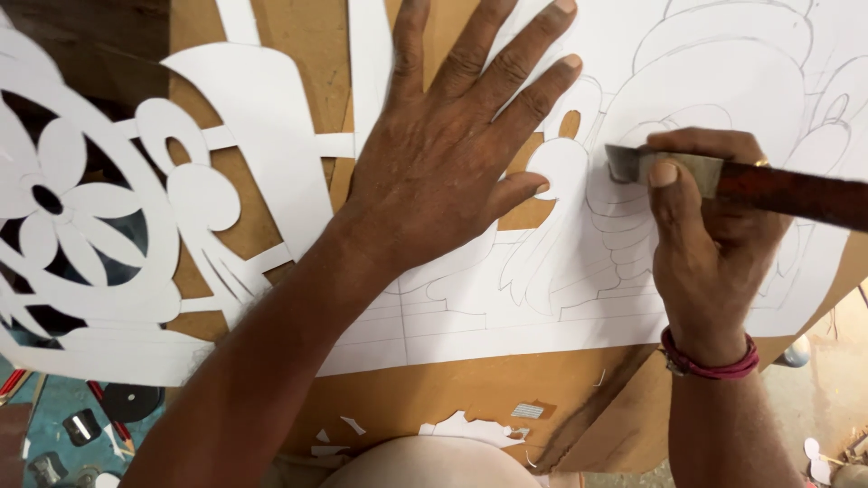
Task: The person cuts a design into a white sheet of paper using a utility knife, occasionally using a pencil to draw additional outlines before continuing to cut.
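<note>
The left hand lies flat in the middle of the frame, fingers spread, and presses on the white paper. The paper carries pencil lines of a bird and covers a brown board. At the right, the right hand is closed around a chisel, thumb on top. The long axis of the chisel runs almost level: the dark red handle goes out to the right edge, and the metal tip points left and touches the paper just beside the left fingertips. So the blade lies between the two hands, nearer to the right one. At the left, a cut flower pattern is already open. Small paper scraps lie at the bottom.
</note>
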